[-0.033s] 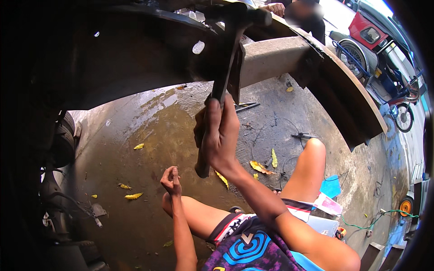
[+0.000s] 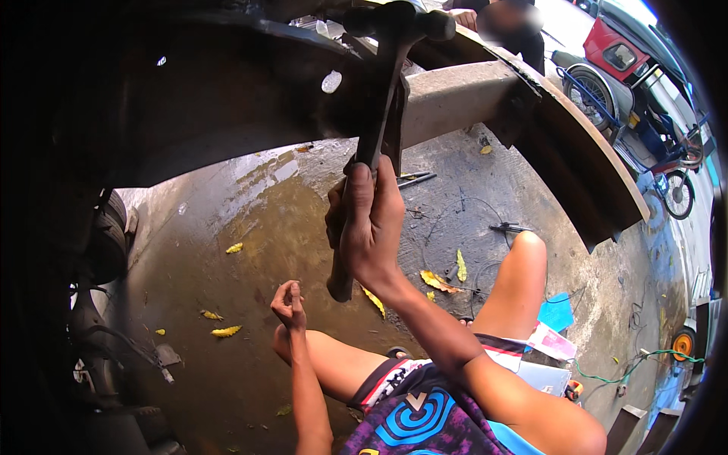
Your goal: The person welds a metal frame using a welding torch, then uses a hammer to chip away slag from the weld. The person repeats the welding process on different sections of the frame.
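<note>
My right hand (image 2: 371,220) is closed around the handle of a dark hammer (image 2: 387,98) held upright, its head up against or in front of the dark underside of a metal vehicle frame (image 2: 250,91); I cannot tell whether they touch. Behind the hammer, a pale metal crossmember (image 2: 455,98) runs to a curved rusty channel piece (image 2: 576,167). My left hand (image 2: 288,303) is low, beside my bent left knee, its fingers curled; whatever it may hold is hidden.
A tire (image 2: 106,235) and hanging wires are at the left. Yellow leaves, cables and dark tools (image 2: 506,229) lie on wet concrete. A blue sheet (image 2: 555,311) is beside my right leg. Beyond the frame are another person (image 2: 531,49) and a red sidecar motorcycle (image 2: 616,57).
</note>
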`<state>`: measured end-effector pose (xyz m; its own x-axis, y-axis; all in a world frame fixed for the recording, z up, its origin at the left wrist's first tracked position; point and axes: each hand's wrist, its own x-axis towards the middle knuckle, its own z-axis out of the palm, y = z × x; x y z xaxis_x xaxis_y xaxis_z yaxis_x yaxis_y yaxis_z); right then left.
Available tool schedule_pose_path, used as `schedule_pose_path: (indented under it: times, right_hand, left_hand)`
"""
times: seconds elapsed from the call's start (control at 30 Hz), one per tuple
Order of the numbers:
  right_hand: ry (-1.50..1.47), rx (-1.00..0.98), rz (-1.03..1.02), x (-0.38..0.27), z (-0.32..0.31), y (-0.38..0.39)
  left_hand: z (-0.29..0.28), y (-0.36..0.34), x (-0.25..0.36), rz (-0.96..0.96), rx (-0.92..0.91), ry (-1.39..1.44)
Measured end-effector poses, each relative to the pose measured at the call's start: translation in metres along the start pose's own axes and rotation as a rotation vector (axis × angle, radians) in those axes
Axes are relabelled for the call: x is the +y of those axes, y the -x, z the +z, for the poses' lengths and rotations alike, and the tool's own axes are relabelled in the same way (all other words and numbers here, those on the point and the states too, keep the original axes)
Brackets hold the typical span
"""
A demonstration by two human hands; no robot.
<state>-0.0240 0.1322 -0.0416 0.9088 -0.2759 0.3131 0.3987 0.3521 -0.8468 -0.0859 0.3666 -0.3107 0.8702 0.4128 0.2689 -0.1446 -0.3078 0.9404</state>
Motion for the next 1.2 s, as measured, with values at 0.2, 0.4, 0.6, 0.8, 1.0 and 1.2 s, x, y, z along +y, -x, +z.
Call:
schedule_pose_path:
  times: [0.2, 0.4, 0.6, 0.8, 1.0, 1.2]
  right_hand:
    - [0.027, 0.016, -0.146, 0.011, 0.005, 0.009]
    - [-0.256, 0.109, -0.144, -0.002, 0.006, 0.009]
    - [0.091, -0.044, 0.026, -0.006, -0.008, -0.002]
    - [-0.031, 0.047, -0.118, 0.009, -0.003, 0.016]
    - [-0.226, 0.057, -0.102, 0.0, -0.005, 0.013]
    - [-0.051, -0.003, -0.045, -0.005, -0.004, 0.003]
  left_hand:
    - [0.007, -0.009, -0.006, 0.023, 0.001, 0.014]
    - [0.001, -0.008, -0.019, 0.013, -0.024, -0.005]
    - [0.01, -0.015, -0.014, -0.013, -0.035, 0.009]
    - [0.017, -0.014, 0.007, -0.04, -0.074, -0.021]
    - [0.014, -0.014, 0.014, -0.136, -0.104, -0.026]
    - [0.017, -0.012, 0.001, 0.05, -0.052, -0.046]
